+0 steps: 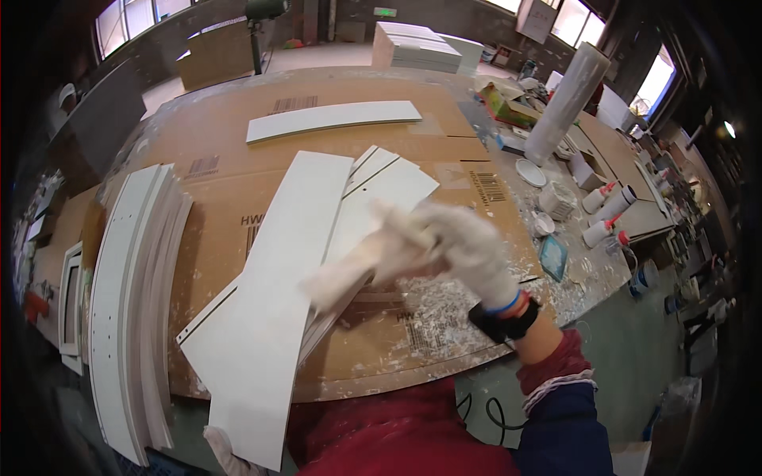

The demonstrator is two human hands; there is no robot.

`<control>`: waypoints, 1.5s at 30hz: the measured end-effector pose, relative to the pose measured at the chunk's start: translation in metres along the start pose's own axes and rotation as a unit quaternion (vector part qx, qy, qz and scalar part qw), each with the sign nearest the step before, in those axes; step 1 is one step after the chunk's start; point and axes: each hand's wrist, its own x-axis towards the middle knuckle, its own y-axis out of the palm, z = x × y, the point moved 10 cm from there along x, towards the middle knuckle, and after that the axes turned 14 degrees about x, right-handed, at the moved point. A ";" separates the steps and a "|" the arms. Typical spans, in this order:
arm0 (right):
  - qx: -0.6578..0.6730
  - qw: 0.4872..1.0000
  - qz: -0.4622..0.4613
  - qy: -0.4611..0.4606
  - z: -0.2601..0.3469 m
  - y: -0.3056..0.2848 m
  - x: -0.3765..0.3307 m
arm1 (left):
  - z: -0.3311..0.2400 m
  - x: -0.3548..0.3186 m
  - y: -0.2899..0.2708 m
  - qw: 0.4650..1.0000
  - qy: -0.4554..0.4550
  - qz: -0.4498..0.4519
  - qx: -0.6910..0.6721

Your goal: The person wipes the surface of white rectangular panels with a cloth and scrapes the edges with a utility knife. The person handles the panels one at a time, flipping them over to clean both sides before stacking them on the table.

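A long white board point(290, 246) slants across the cardboard-covered table, lying over other white boards point(389, 190). My left hand point(226, 451), in a white glove, grips its near end at the lower edge of the view; part of that hand is hidden by the board. Above the board's right side is my right hand point(468, 250), gloved in white and closed around a pale cloth-like piece point(341, 278). Motion smears this piece, so its exact kind is unclear. Another white board point(333, 119) lies apart at the far side.
A stack of white boards point(131, 309) stands at the left. White flakes point(444, 309) litter the cardboard point(214, 174) near my right wrist. On the right are a roll of clear film point(567, 103), red-capped bottles point(597, 232), a white tub point(557, 200) and a blue pad point(553, 259).
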 end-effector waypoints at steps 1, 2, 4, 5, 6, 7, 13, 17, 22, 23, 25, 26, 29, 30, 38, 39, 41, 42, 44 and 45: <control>0.001 0.996 -0.088 -0.008 -0.010 -0.050 0.013 | 0.003 -0.003 0.004 0.992 -0.060 0.017 -0.109; -0.014 0.982 -0.179 -0.058 -0.018 -0.100 0.021 | 0.001 -0.001 0.020 0.967 -0.116 0.041 -0.224; -0.161 0.953 -0.256 -0.029 -0.038 -0.188 0.030 | -0.008 -0.002 0.047 0.919 -0.177 0.055 -0.348; -0.340 0.904 -0.248 -0.070 -0.031 -0.178 0.033 | -0.003 -0.005 0.045 0.908 -0.192 0.032 -0.370; -0.509 0.821 -0.234 -0.112 -0.026 -0.163 0.032 | 0.005 -0.006 0.047 0.896 -0.206 0.012 -0.394; -0.653 0.710 -0.214 -0.154 -0.027 -0.138 0.032 | 0.009 -0.008 0.043 0.884 -0.215 -0.012 -0.415; -0.390 0.906 0.147 -0.081 -0.084 0.038 -0.029 | 0.000 -0.008 0.039 0.923 -0.194 0.035 -0.330; -0.455 0.867 0.172 -0.110 -0.097 0.084 -0.056 | 0.019 -0.001 0.030 0.939 -0.163 0.033 -0.301; -0.453 0.868 0.203 -0.024 -0.115 0.090 -0.070 | 0.042 -0.034 0.002 0.933 -0.269 -0.007 -0.240; -0.458 0.864 0.209 -0.002 -0.120 0.091 -0.072 | 0.044 -0.036 0.000 0.934 -0.279 -0.005 -0.225; -0.428 0.882 0.193 -0.032 -0.114 0.089 -0.072 | 0.044 -0.036 -0.006 0.934 -0.297 -0.003 -0.197; -0.416 0.887 0.201 -0.006 -0.115 0.088 -0.073 | 0.033 -0.037 -0.003 0.929 -0.306 -0.019 -0.207; -0.421 0.880 0.217 0.023 -0.117 0.084 -0.086 | 0.038 -0.035 -0.004 0.926 -0.304 -0.014 -0.224; -0.408 0.882 0.232 0.036 -0.117 0.083 -0.089 | 0.040 -0.032 -0.005 0.928 -0.294 -0.007 -0.229; 0.092 0.868 0.095 0.479 -0.148 0.034 -0.112 | 0.051 -0.012 -0.017 0.947 -0.173 0.057 -0.265; 0.144 0.873 0.051 0.464 -0.148 0.026 -0.108 | 0.055 -0.014 -0.019 0.939 -0.194 0.053 -0.278; 0.244 0.875 -0.043 0.416 -0.147 0.011 -0.094 | 0.058 -0.013 -0.019 0.923 -0.230 0.048 -0.305; 0.307 0.849 -0.067 0.425 -0.147 0.012 -0.093 | 0.056 -0.011 -0.019 0.924 -0.224 0.054 -0.304; 0.349 0.849 -0.035 0.395 -0.145 0.016 -0.081 | 0.050 -0.004 -0.016 0.926 -0.207 0.065 -0.308; 0.369 0.849 -0.019 0.379 -0.142 0.017 -0.076 | 0.047 -0.001 -0.013 0.926 -0.199 0.076 -0.312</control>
